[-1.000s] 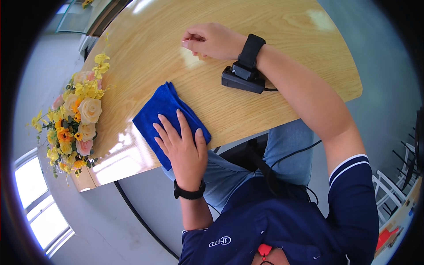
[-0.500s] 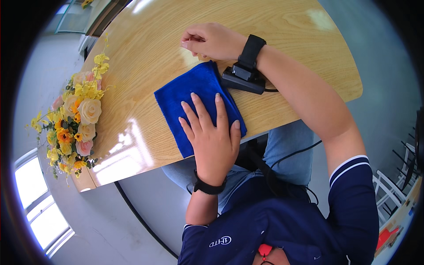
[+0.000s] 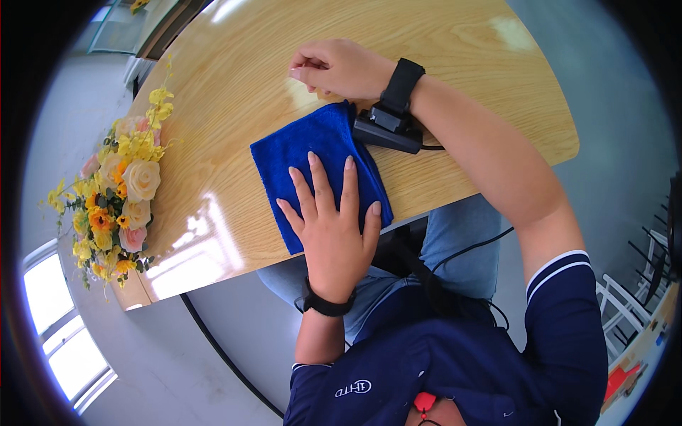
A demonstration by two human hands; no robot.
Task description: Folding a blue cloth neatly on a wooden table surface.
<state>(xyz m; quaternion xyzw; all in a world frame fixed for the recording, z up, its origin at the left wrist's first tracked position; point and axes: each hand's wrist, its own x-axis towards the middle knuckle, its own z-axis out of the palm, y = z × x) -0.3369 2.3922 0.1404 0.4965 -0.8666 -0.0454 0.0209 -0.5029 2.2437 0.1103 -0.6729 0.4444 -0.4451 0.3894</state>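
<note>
A folded blue cloth [image 3: 291,153] lies flat on the wooden table [image 3: 483,78] close to its near edge. On its near half rests my left hand [image 3: 330,220], palm down with fingers spread, pressing on it rather than gripping. Beyond the cloth's far edge, my right hand [image 3: 341,67] lies over the table with its fingers loosely curled inward; nothing shows in them. A black wrist strap with a dark boxy device [image 3: 389,124] hangs from my right wrist, at the cloth's right corner. My left wrist wears a black band [image 3: 330,302].
An arrangement of yellow, cream and pink flowers [image 3: 117,199] stands at the table's left end. A dark cable [image 3: 469,248] runs across my lap, and another black cable [image 3: 220,348] lies on the floor. White-framed chairs [image 3: 625,305] are at the far right.
My left hand has shifted slightly left on the cloth, with its fingers spread wider. The cloth's far edge looks a little more rumpled. My right hand has stayed nearly in place.
</note>
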